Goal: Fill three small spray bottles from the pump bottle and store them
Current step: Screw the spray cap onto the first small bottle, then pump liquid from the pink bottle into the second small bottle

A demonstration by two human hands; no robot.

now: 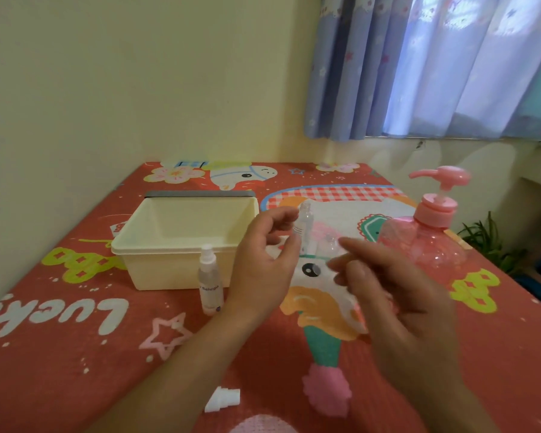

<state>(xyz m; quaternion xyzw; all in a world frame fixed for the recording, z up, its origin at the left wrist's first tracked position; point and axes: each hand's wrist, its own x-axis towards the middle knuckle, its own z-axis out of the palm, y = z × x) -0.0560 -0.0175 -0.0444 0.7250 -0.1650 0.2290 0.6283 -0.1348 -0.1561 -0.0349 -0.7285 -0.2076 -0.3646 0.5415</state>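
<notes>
My left hand pinches a small clear spray bottle between thumb and fingertips and holds it upright above the mat; the bottle has no cap. My right hand hovers just right of it with fingers apart and nothing in them. A second small clear bottle shows blurred behind my right fingertips. A third spray bottle, capped and labelled, stands in front of the cream box. The pink pump bottle stands at the right. A white spray cap lies near the front edge.
The cream box is open with a grey lid behind it. A red cartoon mat covers the table. The wall runs along the left and back, a curtain hangs at the back right, and a plant sits beyond the right edge.
</notes>
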